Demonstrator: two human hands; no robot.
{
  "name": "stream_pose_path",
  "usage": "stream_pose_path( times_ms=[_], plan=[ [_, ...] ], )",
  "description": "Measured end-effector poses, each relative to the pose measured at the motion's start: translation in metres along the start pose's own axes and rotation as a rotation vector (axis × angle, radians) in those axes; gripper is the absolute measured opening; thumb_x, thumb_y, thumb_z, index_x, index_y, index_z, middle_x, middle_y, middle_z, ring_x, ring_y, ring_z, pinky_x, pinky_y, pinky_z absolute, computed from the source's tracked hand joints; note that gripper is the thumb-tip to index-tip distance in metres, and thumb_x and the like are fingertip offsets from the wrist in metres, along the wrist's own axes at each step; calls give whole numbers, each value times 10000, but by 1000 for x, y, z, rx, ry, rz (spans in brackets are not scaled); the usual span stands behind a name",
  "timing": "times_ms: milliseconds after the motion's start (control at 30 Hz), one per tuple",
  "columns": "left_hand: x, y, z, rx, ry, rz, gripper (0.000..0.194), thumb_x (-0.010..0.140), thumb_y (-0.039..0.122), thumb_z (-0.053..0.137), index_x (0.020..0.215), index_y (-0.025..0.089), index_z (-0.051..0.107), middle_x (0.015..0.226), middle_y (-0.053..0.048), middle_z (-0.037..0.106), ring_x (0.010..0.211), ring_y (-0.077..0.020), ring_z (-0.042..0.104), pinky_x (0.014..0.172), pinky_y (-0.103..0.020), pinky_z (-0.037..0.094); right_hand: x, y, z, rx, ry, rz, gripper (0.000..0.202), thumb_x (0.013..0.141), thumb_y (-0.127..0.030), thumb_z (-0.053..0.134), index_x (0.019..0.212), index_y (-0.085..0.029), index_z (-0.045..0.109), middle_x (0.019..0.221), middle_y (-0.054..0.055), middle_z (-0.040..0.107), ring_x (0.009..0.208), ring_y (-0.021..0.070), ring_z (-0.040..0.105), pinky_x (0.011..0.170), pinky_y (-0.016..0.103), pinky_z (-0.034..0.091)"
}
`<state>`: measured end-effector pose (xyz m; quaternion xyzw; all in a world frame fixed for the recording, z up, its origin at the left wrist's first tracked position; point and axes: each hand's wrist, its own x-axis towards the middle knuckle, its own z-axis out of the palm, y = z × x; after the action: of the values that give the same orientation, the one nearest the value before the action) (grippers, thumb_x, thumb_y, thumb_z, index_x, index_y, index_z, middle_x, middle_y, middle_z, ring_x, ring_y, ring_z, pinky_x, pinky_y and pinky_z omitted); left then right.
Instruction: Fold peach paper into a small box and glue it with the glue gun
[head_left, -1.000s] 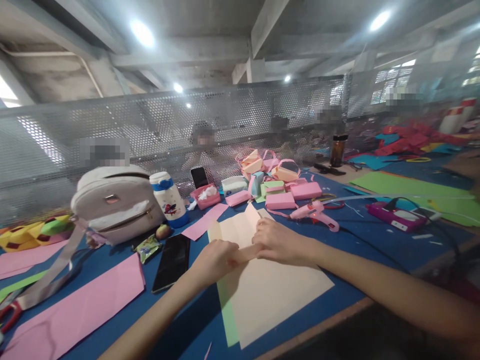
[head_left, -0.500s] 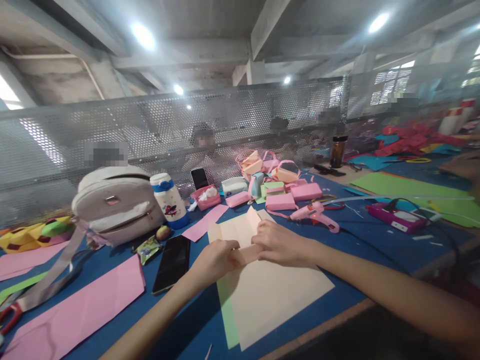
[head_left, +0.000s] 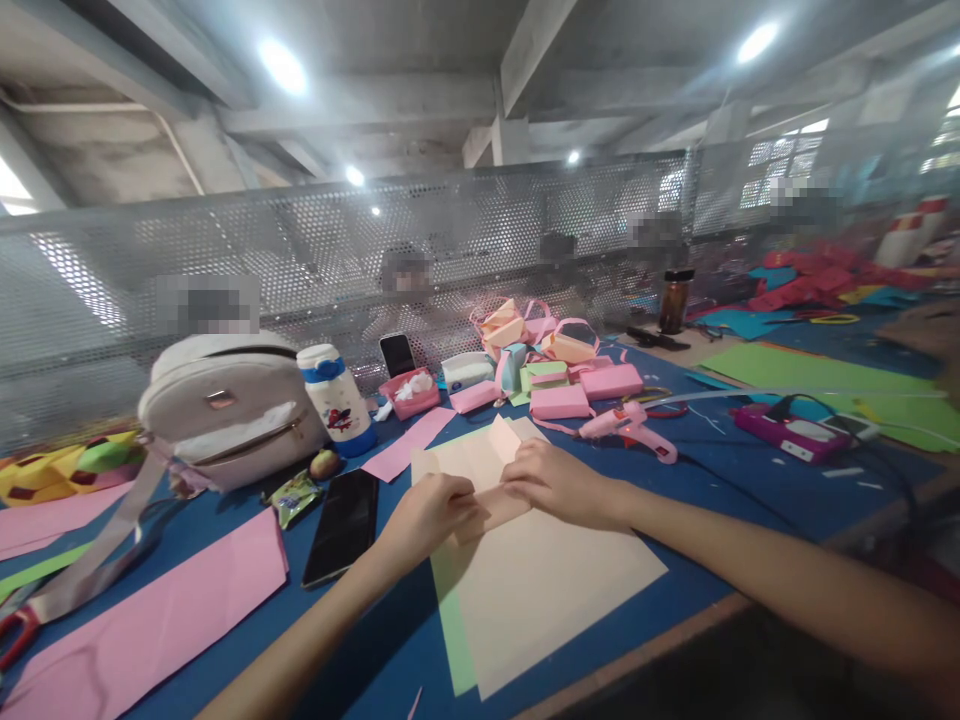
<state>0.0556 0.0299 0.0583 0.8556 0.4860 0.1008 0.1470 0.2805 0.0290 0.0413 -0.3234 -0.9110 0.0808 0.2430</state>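
Note:
A small piece of folded peach paper [head_left: 501, 508] is between my two hands, with a flap rising behind it. My left hand [head_left: 435, 512] pinches its left end, fingers curled and thumb on top. On the right side, my right hand [head_left: 559, 482] has bent fingers pressed on the paper's edge. Beneath both hands lies a large cream sheet [head_left: 562, 600], with a pale green sheet [head_left: 452, 625] showing from under its left side. To the right of my right hand rests a pink hot glue gun [head_left: 630, 428]. My fingertips partly hide the folded piece.
A black phone [head_left: 341, 528], a pink sheet [head_left: 157, 620], a white bottle [head_left: 337, 400] and a backpack [head_left: 225, 410] stand or lie left. Small pink paper boxes [head_left: 562, 402] are behind. A purple power strip [head_left: 791, 435] with cables lies right; a perforated metal screen [head_left: 465, 230] runs across the back.
The near flap of the folded peach paper is tilted differently, and more of its front shows between my hands. My hands have moved only slightly.

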Motion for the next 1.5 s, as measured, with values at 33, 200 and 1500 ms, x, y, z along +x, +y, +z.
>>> stream_pose_path(
  times_ms=[33,200,1500],
  plan=[
    [0,0,0,-6,6,2,305,786,175,485,549,193,295,544,60,269,545,-103,268,538,-274,161,0,1,1,30,17,16,241,983,-213,549,802,-174,703,740,21,674,794,182,554,790,296,371],
    [-2,4,3,-45,46,24,236,759,166,481,563,192,350,548,54,299,550,-106,304,540,-265,180,-1,1,4,94,102,82,212,955,-230,594,907,-191,797,824,48,756,834,197,596,826,323,389],
    [-9,10,6,291,274,95,225,936,219,570,905,226,792,723,-55,738,721,-197,626,674,-278,409,0,3,1,21,204,38,127,903,-193,696,791,-183,756,773,8,760,782,171,616,844,322,384]
  ],
)
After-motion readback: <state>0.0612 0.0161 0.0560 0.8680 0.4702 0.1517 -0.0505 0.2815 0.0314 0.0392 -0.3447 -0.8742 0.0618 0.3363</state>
